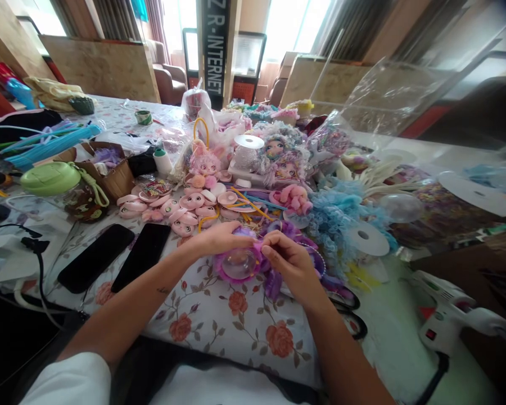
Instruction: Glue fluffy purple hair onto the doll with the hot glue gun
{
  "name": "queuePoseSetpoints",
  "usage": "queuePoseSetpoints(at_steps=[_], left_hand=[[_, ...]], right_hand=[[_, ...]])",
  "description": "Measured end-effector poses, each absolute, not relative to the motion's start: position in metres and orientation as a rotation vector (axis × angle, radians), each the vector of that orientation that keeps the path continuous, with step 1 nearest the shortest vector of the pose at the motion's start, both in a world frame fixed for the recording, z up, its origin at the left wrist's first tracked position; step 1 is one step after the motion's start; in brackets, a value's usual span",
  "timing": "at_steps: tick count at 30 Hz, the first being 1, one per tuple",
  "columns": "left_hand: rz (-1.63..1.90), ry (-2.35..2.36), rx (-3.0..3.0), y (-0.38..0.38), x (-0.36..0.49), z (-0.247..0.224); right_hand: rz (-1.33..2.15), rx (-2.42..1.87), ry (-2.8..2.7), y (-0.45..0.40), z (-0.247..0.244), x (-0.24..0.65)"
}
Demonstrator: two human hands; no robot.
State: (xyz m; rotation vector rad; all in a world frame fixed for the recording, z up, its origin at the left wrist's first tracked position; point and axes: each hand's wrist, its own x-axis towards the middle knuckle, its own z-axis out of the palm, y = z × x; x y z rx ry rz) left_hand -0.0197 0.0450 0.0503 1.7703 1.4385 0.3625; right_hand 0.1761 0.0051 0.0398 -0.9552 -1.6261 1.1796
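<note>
The head view looks across a bright room where a dark vertical sign (215,50) lettered "Z R - INTERNET" stands at upper centre, with a brown armchair (167,73) to its left and windows behind. Below, a rose-patterned tablecloth (213,332) fills the lower centre. In the middle of the frame, just below its centre, is a clear plastic dome (238,260) edged with purple-pink ruffled trim (235,278). The left hand (223,239) grasps the dome from its upper left, the fingers mostly hidden behind it; the right hand (290,261) has thumb and fingertips pinched together on the trim at the dome's right edge. Purple ribbon (273,284) lies beside and beneath the right hand, and black scissor handles (354,326) show right of that wrist. Pale pink doll faces (181,222) are heaped left of centre, below a pink plush doll (204,161). Two black smartphones (95,259) lie side by side at centre left, near a jar with a green lid (50,179). Blue ruffled lace (335,216) piles up right of centre around a white spool (367,239), and a white glue gun (441,318) sits at lower right.
</note>
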Motion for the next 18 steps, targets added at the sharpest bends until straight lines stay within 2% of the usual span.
queuePoseSetpoints(at_steps=[5,18], left_hand=[[0.257,1.463,1.846,0.048,-0.017,0.051],[0.293,1.402,1.620,0.068,-0.006,0.057]], right_hand=[[1.023,-0.935,-1.605,0.001,0.031,0.176],[1.413,-1.094,-1.158,-0.001,0.027,0.164]])
